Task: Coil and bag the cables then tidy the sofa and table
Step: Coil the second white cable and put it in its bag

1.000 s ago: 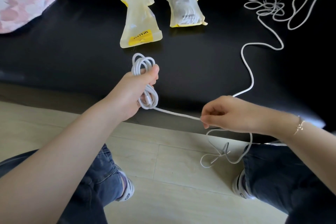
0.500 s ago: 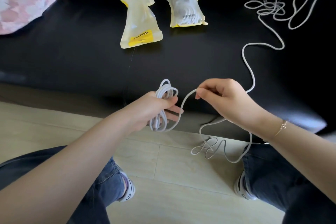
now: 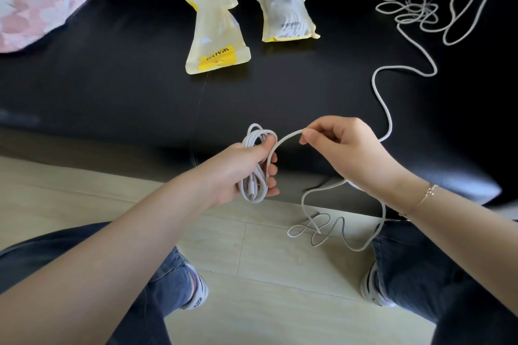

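**White cable half coiled between 2 hands**

The left hand (image 3: pixel 238 171) grips a coil (image 3: pixel 253 165) of white cable, fingers and thumb curled round its loops, over the front edge of the black sofa (image 3: pixel 112 87); the right hand (image 3: pixel 344 151) pinches the free run of the same cable (image 3: pixel 384 109) between thumb and fingertips, just right of the coil, an arch of cable joining the 2; from the right hand the cable drops in slack loops to the pale floor (image 3: pixel 252 246) between the knees, then climbs back over the seat to a loose tangle (image 3: pixel 414 8) at the far right (the plug end lies blurred at the corner). On the seat, well apart from the hands, lie 2 yellow-edged bags: the left bag (image 3: pixel 215 36) with a yellow label, the right bag (image 3: pixel 286 14) stuffed with something white. A pink patterned cloth (image 3: pixel 33 0) sits at the far left.
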Tool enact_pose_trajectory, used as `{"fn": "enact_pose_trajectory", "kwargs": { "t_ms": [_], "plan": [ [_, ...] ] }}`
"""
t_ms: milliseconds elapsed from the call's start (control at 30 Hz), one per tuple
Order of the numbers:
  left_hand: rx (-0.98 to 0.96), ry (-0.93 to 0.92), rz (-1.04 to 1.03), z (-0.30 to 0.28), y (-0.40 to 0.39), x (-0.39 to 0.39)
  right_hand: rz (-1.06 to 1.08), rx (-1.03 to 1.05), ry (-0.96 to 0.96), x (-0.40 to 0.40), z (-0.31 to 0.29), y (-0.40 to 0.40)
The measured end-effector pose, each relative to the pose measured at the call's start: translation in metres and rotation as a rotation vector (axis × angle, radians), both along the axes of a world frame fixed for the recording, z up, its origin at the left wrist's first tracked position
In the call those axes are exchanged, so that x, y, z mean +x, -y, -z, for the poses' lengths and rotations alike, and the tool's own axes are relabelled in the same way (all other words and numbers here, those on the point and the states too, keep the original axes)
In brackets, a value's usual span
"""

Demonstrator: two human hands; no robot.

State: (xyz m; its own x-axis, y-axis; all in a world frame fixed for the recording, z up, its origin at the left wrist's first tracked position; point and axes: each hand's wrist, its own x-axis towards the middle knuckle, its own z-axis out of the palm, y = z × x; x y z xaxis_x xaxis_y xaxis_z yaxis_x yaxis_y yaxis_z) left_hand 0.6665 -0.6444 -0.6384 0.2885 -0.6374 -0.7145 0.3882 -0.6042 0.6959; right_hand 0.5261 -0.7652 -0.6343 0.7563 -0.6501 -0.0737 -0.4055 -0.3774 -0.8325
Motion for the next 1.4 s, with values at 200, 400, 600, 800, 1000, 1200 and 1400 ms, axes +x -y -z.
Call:
{"fn": "enact_pose_trajectory", "kwargs": {
  "t_ms": [200,400,600,800,1000,1200,1400],
  "plan": [
    [-0.010,-0.024,0.068,-0.002,0.000,0.002,-0.018,-0.194,0.019,-0.002,0.004,0.002],
    [-0.024,0.095,0.202,-0.003,-0.001,-0.003,-0.079,-0.297,0.113,-0.002,0.004,0.002],
    [0.067,0.101,0.254,0.003,-0.002,-0.003,-0.187,-0.352,0.209,-0.002,-0.003,-0.008],
    [-0.044,-0.440,-0.296,-0.014,0.002,0.020,-0.031,0.278,-0.022,0.003,-0.008,0.008],
    [-0.112,-0.617,-0.536,-0.014,0.000,0.027,0.035,0.363,-0.016,0.009,-0.005,0.007],
    [-0.143,-0.263,-0.216,-0.011,0.001,0.011,0.110,0.266,0.046,0.009,0.001,0.005],
    [-0.206,-0.197,-0.148,-0.010,0.001,-0.007,-0.011,0.270,-0.035,0.009,-0.001,-0.004]
  ]
}}
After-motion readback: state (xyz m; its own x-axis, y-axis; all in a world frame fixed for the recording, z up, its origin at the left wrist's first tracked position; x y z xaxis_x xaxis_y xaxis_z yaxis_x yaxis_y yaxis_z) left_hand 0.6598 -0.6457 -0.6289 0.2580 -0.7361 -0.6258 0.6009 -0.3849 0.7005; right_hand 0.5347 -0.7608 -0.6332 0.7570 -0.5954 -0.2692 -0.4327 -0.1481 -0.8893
